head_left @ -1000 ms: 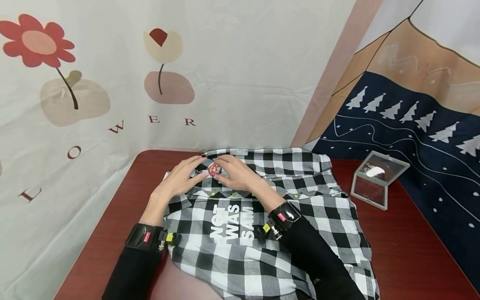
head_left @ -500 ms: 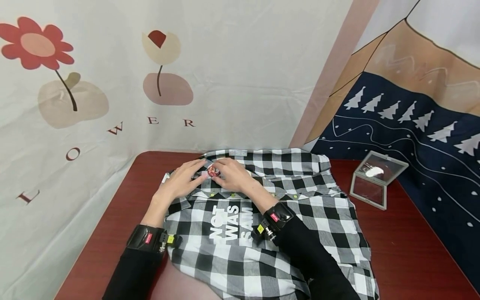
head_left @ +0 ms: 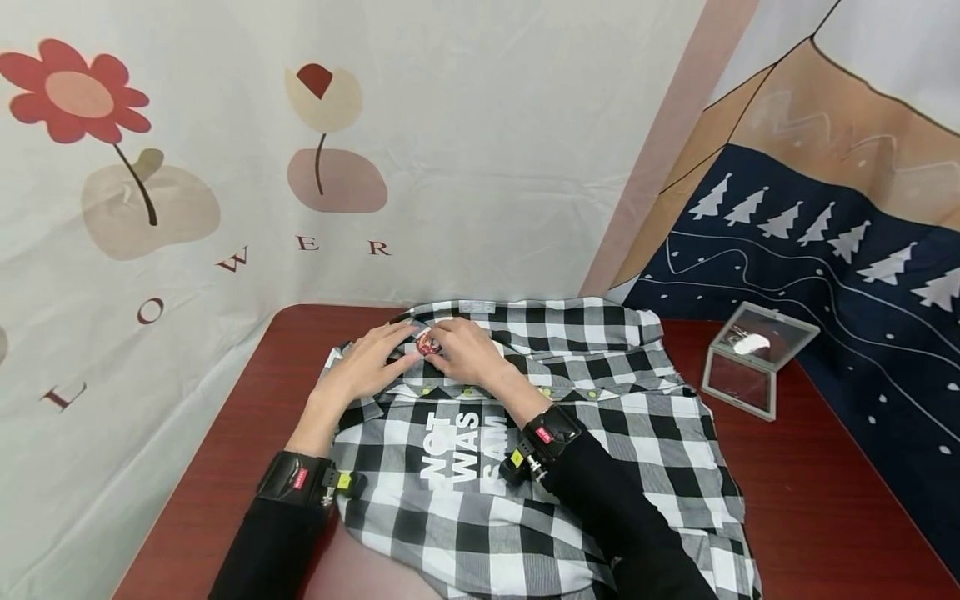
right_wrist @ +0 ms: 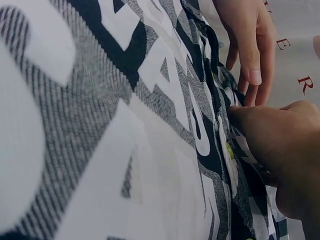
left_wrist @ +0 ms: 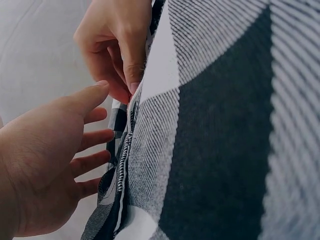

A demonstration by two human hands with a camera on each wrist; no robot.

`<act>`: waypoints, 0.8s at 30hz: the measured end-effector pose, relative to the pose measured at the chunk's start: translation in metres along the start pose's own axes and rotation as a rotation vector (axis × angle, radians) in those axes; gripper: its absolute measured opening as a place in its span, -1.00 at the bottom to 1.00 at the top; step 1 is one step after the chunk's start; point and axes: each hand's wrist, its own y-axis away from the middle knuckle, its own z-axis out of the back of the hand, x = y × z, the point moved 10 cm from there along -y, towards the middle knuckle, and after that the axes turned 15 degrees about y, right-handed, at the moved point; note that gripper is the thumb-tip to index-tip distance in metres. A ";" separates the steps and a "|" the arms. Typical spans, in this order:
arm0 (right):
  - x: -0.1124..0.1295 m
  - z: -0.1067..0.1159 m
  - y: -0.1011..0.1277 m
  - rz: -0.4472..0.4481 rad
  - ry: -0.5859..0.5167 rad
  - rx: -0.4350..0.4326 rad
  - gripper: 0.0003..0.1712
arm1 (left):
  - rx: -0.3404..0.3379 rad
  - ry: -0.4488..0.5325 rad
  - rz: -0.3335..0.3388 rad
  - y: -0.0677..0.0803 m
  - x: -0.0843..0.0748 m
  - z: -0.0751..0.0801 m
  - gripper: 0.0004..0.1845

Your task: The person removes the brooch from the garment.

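A black-and-white checked shirt (head_left: 645, 433) with white lettering and small yellowish buttons lies spread on the table. Near its collar, a small round red badge (head_left: 427, 343) sits between both hands. My right hand (head_left: 468, 350) pinches the badge with thumb and fingertips, partly covering it. My left hand (head_left: 367, 367) rests on the shirt just left of the badge, its fingers extended and thumb pointing toward the badge. In the left wrist view the left hand (left_wrist: 50, 145) has its fingers spread against the cloth, while the badge is mostly hidden behind the shirt.
An open, hinged clear case (head_left: 750, 358) lies on the right of the reddish-brown table (head_left: 232, 433). Behind the table hangs a pale flower-printed curtain (head_left: 487, 167), with a dark blue tree-printed cloth (head_left: 787, 275) at the right.
My right hand and forearm have shifted slightly left, and its fingers now cover more of the badge. The left hand stays nearly in place.
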 end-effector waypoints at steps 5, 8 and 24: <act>0.000 0.000 -0.001 -0.008 0.002 -0.007 -0.59 | -0.003 0.015 -0.006 0.000 -0.002 0.000 -0.24; -0.001 -0.001 -0.001 -0.008 -0.008 -0.012 -0.61 | 0.004 0.017 -0.001 -0.001 0.000 -0.001 -0.24; -0.012 0.011 -0.003 -0.015 -0.242 -0.046 -0.64 | -0.083 0.077 -0.097 -0.011 0.035 -0.004 -0.23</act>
